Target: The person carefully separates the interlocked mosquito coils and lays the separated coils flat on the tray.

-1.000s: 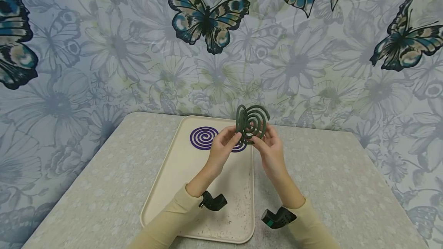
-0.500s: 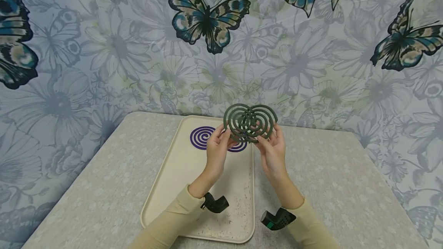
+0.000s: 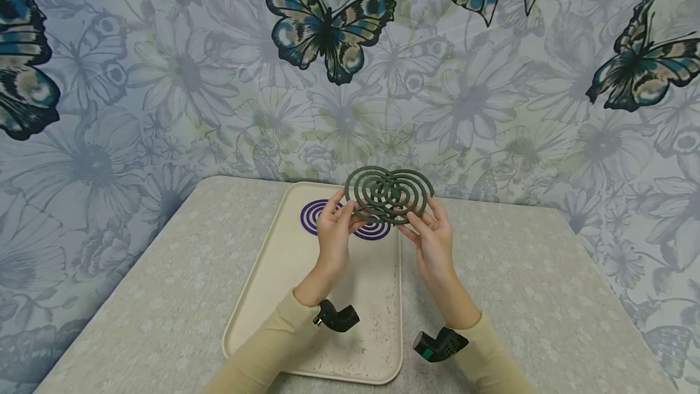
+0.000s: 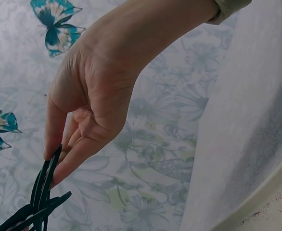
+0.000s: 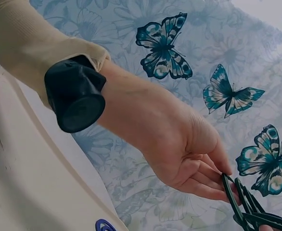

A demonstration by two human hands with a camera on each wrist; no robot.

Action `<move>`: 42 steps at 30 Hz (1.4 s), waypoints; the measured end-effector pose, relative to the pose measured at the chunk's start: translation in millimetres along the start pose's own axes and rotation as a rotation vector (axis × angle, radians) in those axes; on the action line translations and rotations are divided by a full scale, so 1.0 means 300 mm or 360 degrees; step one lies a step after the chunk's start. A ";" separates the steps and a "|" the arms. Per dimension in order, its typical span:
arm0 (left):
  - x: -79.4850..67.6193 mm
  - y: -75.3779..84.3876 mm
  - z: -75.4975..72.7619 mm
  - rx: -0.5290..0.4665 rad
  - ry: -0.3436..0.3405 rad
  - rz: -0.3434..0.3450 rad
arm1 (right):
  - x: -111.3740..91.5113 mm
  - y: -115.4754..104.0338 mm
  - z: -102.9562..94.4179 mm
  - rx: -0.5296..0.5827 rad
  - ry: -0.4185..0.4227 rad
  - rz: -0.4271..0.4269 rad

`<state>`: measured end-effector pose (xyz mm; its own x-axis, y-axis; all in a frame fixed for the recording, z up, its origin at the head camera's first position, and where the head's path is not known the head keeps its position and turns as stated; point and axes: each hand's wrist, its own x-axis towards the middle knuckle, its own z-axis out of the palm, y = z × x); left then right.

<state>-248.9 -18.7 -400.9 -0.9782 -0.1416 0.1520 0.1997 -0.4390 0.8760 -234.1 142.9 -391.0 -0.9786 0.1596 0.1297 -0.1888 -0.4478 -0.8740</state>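
Two dark green mosquito coils (image 3: 377, 189) are held up over the far end of the tray, overlapping and interlocked, their flat sides turned towards me. My left hand (image 3: 333, 239) pinches the left coil by its outer ring between thumb and fingers. On the other side my right hand (image 3: 435, 245) grips the right coil's lower outer edge. Seen from the left wrist, the coils (image 4: 44, 187) appear nearly edge-on and cross each other. The right wrist view also shows the crossing green rings (image 5: 235, 199) at my fingertips.
A cream tray (image 3: 306, 284) with dark specks along its right part lies on the grey patterned table (image 3: 514, 272). On its far end lie two purple coils (image 3: 309, 219), partly hidden by my left hand and the green coils. A butterfly-print wall covering (image 3: 465, 108) rises behind.
The green coils have spread from a narrow, angled pair to a wide, flatter overlap facing me. My left hand has moved left with its coil; my right hand has barely moved.
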 end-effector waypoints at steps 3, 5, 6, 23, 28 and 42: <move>0.012 0.003 -0.009 0.0005 0.0001 -0.0018 | 0.004 0.000 -0.002 0.0002 -0.0002 -0.0001; 0.019 0.006 -0.015 0.0013 0.0003 -0.0021 | 0.007 -0.003 -0.003 0.0008 -0.0009 0.0013; 0.021 0.008 -0.017 0.0012 0.0006 -0.0026 | 0.009 -0.004 -0.004 0.0007 -0.0012 0.0021; 0.025 0.008 -0.005 0.0261 -0.0096 -0.0149 | 0.004 -0.009 -0.010 -0.0178 0.0006 -0.0028; 0.014 -0.008 0.002 0.0295 -0.0071 -0.0045 | 0.000 0.004 -0.008 -0.0122 0.0061 0.0001; -0.012 -0.036 0.012 0.0134 0.0026 0.0086 | -0.001 0.037 -0.005 -0.0204 0.0128 -0.0115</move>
<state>-247.6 -10.2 -409.2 -0.9649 -0.1780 0.1931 0.2459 -0.3541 0.9023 -235.8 139.1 -401.5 -0.9523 0.2592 0.1608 -0.2413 -0.3175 -0.9170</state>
